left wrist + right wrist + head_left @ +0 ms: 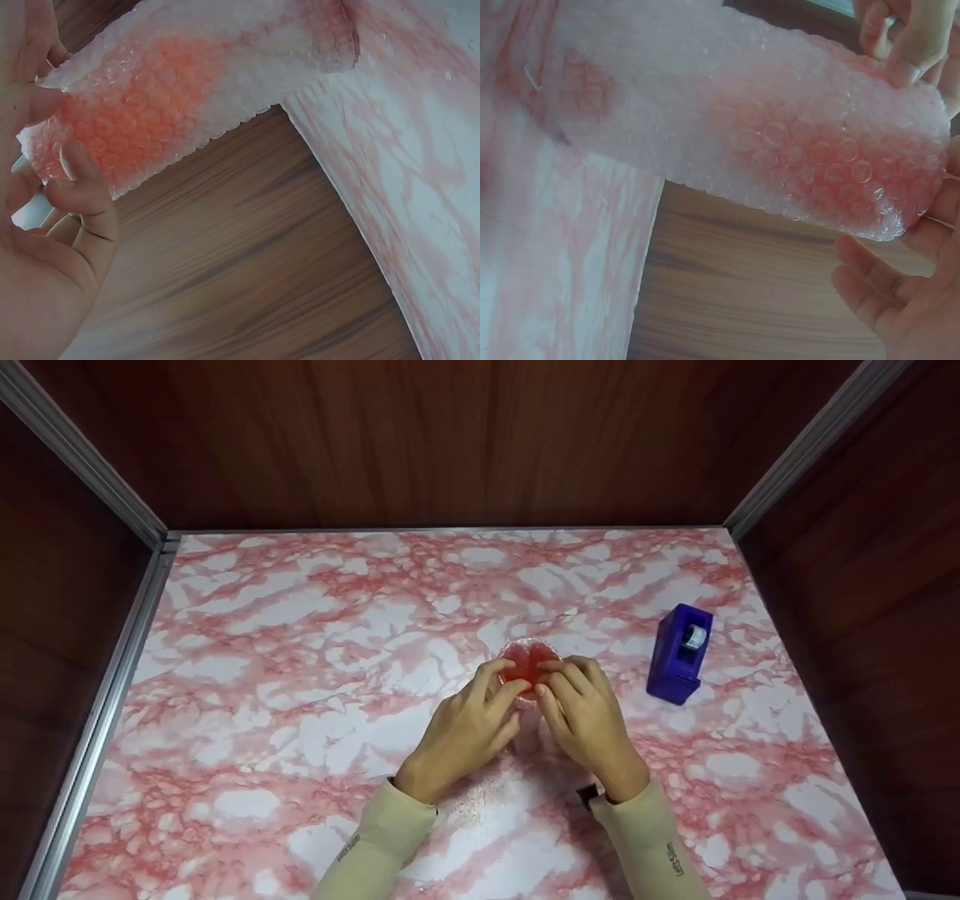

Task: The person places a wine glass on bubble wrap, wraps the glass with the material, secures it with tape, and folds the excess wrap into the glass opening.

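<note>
A tube of clear bubble wrap (255, 75) stands upright on the table, its round open top facing up. A red object (527, 654) shows inside the upper end, glowing through the bubbles in both wrist views; its kind is hidden by the wrap. My left hand (466, 725) grips the rim from the left, fingertips bent over the edge. From the right my right hand (586, 721) pinches the same rim, index finger reaching inside. In the right wrist view some of its fingers (866, 281) hang loose beside the tube.
A purple tape dispenser (667, 660) with a roll of tape stands right of the hands. The table (300, 607) has a pink and white marbled top. Dark wooden panels (450, 442) rise behind it and on both sides, with metal edge strips (101, 701).
</note>
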